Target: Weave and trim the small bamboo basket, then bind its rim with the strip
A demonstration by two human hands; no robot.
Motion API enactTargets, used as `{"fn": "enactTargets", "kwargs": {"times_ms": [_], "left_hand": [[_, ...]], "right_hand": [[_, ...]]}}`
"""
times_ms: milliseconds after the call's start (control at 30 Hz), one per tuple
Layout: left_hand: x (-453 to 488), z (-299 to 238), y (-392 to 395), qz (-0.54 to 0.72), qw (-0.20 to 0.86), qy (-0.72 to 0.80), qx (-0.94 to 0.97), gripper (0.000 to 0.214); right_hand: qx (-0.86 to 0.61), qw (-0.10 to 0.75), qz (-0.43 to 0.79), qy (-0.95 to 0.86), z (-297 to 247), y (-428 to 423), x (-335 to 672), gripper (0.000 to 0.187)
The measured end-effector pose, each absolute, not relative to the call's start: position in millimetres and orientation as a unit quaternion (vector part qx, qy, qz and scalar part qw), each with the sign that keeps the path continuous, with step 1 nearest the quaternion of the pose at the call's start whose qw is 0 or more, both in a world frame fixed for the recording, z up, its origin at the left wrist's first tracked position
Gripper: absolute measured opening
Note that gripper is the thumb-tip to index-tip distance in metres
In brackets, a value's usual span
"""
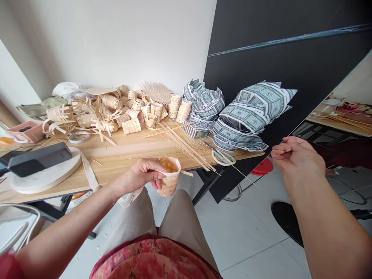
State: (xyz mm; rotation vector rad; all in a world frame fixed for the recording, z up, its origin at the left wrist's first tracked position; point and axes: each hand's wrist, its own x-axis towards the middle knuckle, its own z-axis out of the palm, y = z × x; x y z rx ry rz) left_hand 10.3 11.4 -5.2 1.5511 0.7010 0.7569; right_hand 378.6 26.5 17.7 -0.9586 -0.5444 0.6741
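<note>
Before a pale wall (124,42) and a dark panel (261,54), one wooden surface (124,150) carries a heap of woven pieces (112,102), long thin strips (186,145), white-handled scissors (223,158) and folded patterned objects (247,120). At its left end, a dark device (40,159) lies upon a wide white roll (48,176).

Just off the near edge, above the person's knees, a small woven basket (168,186) is held with its mouth upward, a little tilted. White trim (173,174) goes around its rim. The left hand (147,173) has its fingers clamped on the rim side, the thumb on top. Under this wrist hangs a loop of white tape (128,201). The right hand (296,153) is raised well apart, to the right of the surface, with fingers curled together; whether something thin is pinched there, I cannot tell.

I judge that the basket is very light and rather stiff, but its thin wall could bend or crack under a strong squeeze. Probably it is not slippery, because the weave is rough. It seems best to hold it by the rim, where the trim makes it thicker, with only gentle pressure.
</note>
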Motion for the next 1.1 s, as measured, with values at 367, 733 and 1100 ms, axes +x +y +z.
{"fn": "enactTargets", "kwargs": {"times_ms": [367,733,1100], "left_hand": [[40,-26,-1,0.352,0.520,0.323,0.708,0.019],[32,-17,-16,0.359,0.388,0.324,0.785,0.031],[22,-34,-12,0.365,0.210,0.374,0.826,0.011]], "right_hand": [[-0.496,0.367,0.324,-0.717,15,-15,233,0.009],[-0.440,0.286,0.190,-0.830,3,-21,222,0.018],[-0.440,0.320,0.111,-0.831,2,-29,225,0.015]]}}
